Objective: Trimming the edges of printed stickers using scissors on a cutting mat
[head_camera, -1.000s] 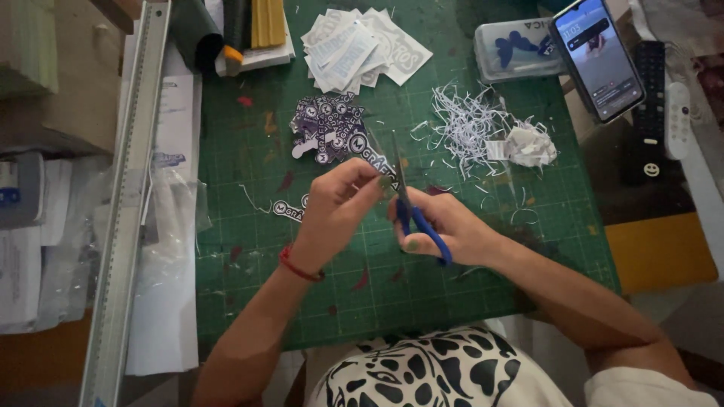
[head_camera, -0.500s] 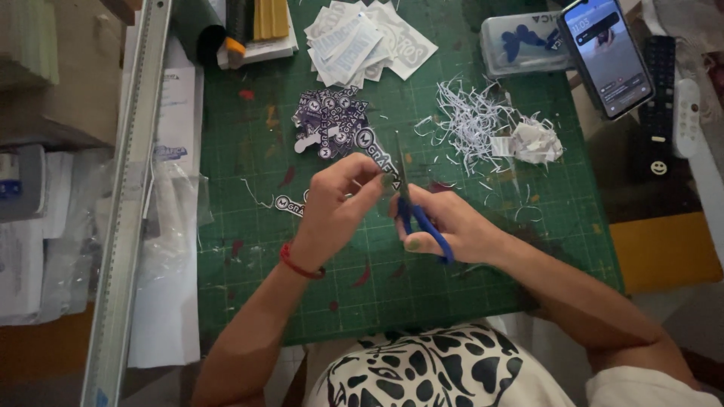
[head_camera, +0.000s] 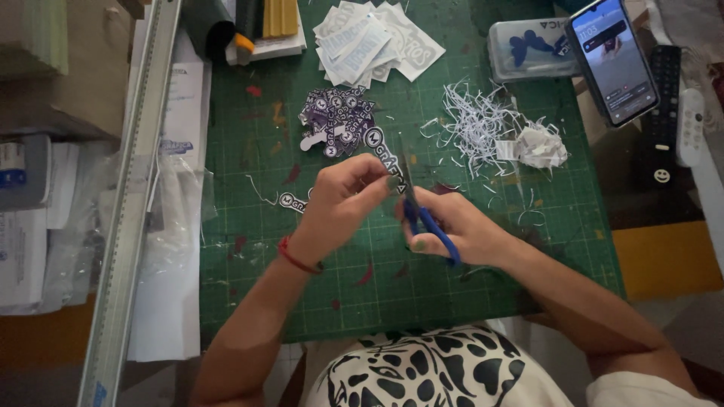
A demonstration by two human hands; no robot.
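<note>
- A person's left hand (head_camera: 343,203) pinches a dark printed sticker strip (head_camera: 381,151) over the green cutting mat (head_camera: 528,249) on the bench, its grip clenched on the strip's lower end.
- The right hand (head_camera: 452,230) has its grip closed round blue-handled scissors (head_camera: 424,218), the blades pointing up into the strip beside the left fingertips.
- Behind the hands lie a heap of cut-out dark stickers (head_camera: 339,120), a stack of white uncut sheets (head_camera: 377,38) and a tangle of white paper trimmings (head_camera: 483,124).
- A phone (head_camera: 612,56) leans at the mat's far right corner; a long metal ruler (head_camera: 132,196) runs down the left side.
- A clean cut here looks to depend on turning the strip rather than the scissors, on short snips that hug the white border, and on keeping the pinching fingers clear of the blades.
</note>
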